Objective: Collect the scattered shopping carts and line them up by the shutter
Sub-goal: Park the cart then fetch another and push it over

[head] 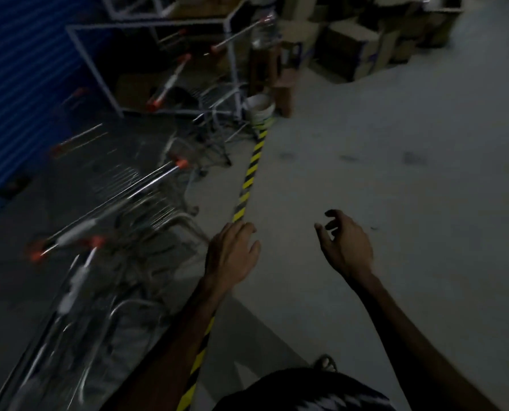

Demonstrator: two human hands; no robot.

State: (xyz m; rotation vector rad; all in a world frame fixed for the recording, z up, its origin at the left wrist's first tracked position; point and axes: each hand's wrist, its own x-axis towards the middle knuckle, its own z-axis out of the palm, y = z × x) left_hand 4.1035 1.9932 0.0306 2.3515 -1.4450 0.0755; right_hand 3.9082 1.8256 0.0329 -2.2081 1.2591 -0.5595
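A row of wire shopping carts with orange-capped handles stands at the left, beside the blue shutter (19,84). The nearest cart (78,277) is at lower left, the cart behind it (134,191) shows a long silver handle, and further carts (170,81) stand toward the back. My left hand (232,250) hovers over the floor just right of the carts, fingers relaxed, holding nothing. My right hand (346,244) is out over bare floor, fingers loosely curled and empty. The picture is dark and blurred.
A yellow-and-black striped tape line (249,176) runs along the floor between the carts and the open concrete at right. A white bucket (259,109) stands at its far end. Cardboard boxes (357,46) pile up at the back. A metal frame rack (158,25) stands behind the carts.
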